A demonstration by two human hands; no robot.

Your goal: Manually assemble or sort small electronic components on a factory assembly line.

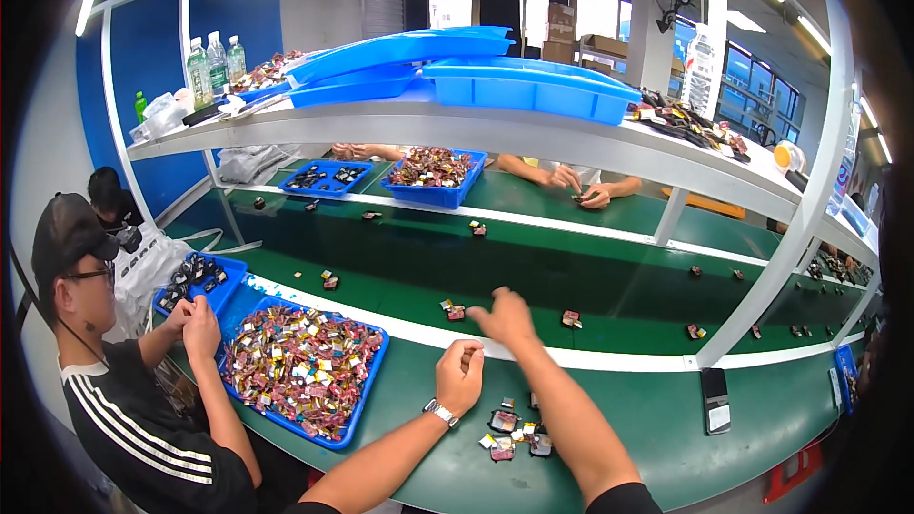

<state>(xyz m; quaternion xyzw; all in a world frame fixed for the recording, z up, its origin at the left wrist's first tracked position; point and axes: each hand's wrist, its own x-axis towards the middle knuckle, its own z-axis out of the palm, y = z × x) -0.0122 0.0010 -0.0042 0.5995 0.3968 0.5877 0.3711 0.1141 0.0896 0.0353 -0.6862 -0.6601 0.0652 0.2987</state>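
Observation:
My right hand (507, 318) reaches over the white rail onto the green conveyor belt, slightly blurred, its thumb spread from the fingers. Just left of it on the belt lies a small reddish circuit board (457, 312) with a white and yellow piece; the hand looks empty. My left hand (460, 377), with a watch on its wrist, is curled closed above the near bench edge; whatever it may hold is hidden. Below my hands, between the forearms, several small boards (503, 422) with silver and white parts lie in a loose group on the green bench.
A blue tray (379, 362) heaped with small boards stands to my left, beside a co-worker (133, 371) with raised hands. A black phone (716, 402) lies at right. A shelf (457, 124) with blue trays (533, 86) crosses overhead; another person's hands (581, 186) work beyond the belt.

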